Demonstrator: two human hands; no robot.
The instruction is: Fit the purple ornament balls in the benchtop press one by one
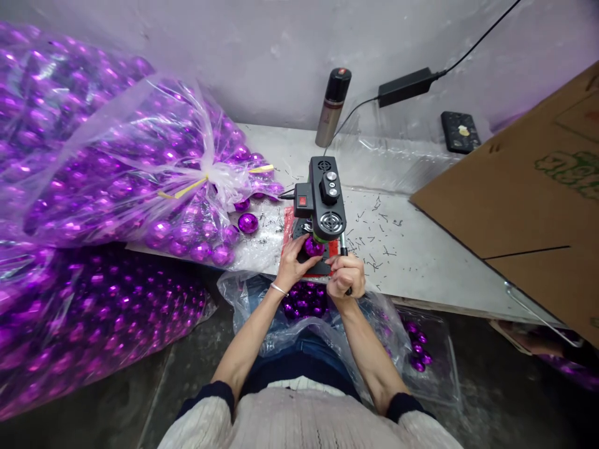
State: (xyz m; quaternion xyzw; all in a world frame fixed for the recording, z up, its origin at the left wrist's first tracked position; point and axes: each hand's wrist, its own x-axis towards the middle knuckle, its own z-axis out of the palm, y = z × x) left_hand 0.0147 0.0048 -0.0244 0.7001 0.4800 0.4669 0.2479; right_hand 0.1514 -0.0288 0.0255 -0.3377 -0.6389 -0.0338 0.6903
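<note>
My left hand grips a shiny purple ball between thumb and fingers, beneath the head of a small black drill press. The press stands on a red and black base at the table's front edge. Closed around the press's lever handle is my right hand, just right of the ball. Where the ball meets the tool is hidden under the press head. A single purple ball lies left of the press. On my lap, an opened clear bag holds many purple balls.
Large clear sacks of purple balls crowd the left side. A spray can, a power adapter and a dark phone are at the back. Dark shavings litter the white table. A cardboard box stands at right.
</note>
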